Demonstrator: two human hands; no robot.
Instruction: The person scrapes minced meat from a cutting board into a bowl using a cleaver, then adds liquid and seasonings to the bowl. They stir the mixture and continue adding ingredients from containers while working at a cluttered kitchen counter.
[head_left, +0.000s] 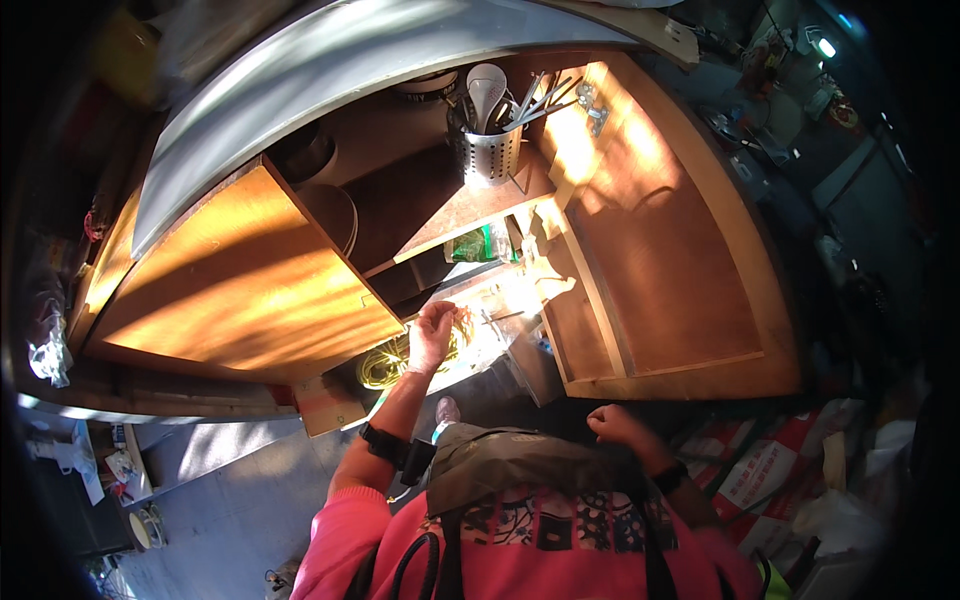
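My left hand (431, 337) is at the lower right corner of a wooden cabinet door panel (247, 285), its fingers curled; whether it touches the edge or pinches something is unclear. Just past it lies a coil of yellow-green cord (386, 364). My right hand (613, 426) hangs near my waist, loosely curled, below the open right cabinet door (667, 247); nothing shows in it. Inside the cabinet, a perforated metal utensil holder (491, 156) stands on the wooden shelf (469, 214), with a white spoon (487, 94) and several thin metal utensils in it.
Bowls (304, 154) and plates (330, 214) sit inside at the left. A green package (472, 244) lies below the shelf. The pale countertop (330, 75) overhangs the cabinet. A cardboard box (326, 405) stands low at left; red and white packaging (772, 457) lies at right.
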